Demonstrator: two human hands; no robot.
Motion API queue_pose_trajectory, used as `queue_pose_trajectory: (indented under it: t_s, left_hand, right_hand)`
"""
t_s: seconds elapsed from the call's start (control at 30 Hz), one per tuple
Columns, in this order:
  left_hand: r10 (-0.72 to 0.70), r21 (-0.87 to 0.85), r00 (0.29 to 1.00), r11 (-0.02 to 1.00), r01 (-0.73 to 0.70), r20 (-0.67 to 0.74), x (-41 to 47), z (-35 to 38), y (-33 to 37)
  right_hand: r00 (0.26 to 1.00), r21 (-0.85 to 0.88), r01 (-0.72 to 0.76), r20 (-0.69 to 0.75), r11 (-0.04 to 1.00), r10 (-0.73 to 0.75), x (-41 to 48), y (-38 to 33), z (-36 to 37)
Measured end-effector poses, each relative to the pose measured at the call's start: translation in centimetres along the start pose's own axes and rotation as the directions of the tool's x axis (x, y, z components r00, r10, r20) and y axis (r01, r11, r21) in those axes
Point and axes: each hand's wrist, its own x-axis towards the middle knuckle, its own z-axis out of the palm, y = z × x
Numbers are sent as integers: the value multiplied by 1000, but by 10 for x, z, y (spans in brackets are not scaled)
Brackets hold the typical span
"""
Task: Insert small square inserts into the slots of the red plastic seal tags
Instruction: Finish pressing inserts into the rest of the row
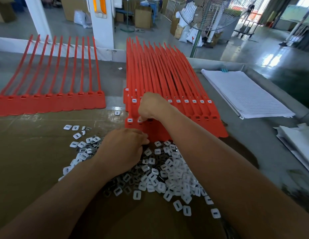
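A stack of red seal tag strips [169, 94] lies in the middle of the table, tails pointing away. White inserts sit in the slots of the upper rows and in the leftmost slots of the front strip [181, 128]. My right hand [152, 106] reaches over the front strip and pinches a white insert at its second slot. A pile of small white square inserts [169, 171], mixed with dark metal pieces, lies on brown cardboard in front of the stack. My left hand [122, 149] rests on the pile with fingers curled; what they hold is hidden.
A second red tag strip [50, 102] with bare slots lies flat at the left. A stack of lined white sheets [245, 94] sits at the right, more white sheets [298, 144] at the far right edge. A fan stand [196, 44] rises beyond the table.
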Motion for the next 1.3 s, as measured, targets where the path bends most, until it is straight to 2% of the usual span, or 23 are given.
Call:
queue_pose_trajectory:
  t_s: [0.17,0.37,0.57,0.63,0.73,0.9,1.1,1.3]
  left_hand:
    - [1,-10,1000,1000,-1,5,0,-2,1]
    - [5,-5,1000,1000,-5,-1,-1,-3,0]
    - [8,-11,1000,1000,-8,-8,-1,-3,0]
    - [18,-7,1000,1000,-18,-9,-2,-3,-1]
    - [23,-5,1000,1000,-23,-16,-3,-4,0]
    - [20,6,999,1000,-20,-29,-3,-4,2]
    - [12,4,1000,1000,-12,-23,-3,-4,2]
    - [5,2,1000,1000,-5,-23,-4,-4,2]
  right_hand:
    - [999,-25,20,48,999,-19,-5,9,-1]
    - [991,81,106,78,991,-112,-25,11,-13]
    - [978,175,201,21,964,-208,-53,26,-32]
    - [971,160,224,48,961,-234,-63,34,-35]
    - [953,81,246,163,966,-257,-84,43,-36]
    - [916,59,263,298,963,-268,-112,54,-30]
    - [908,2,269,332,963,-255,-122,60,-22]
    - [912,6,288,305,958,-276,-122,58,-18]
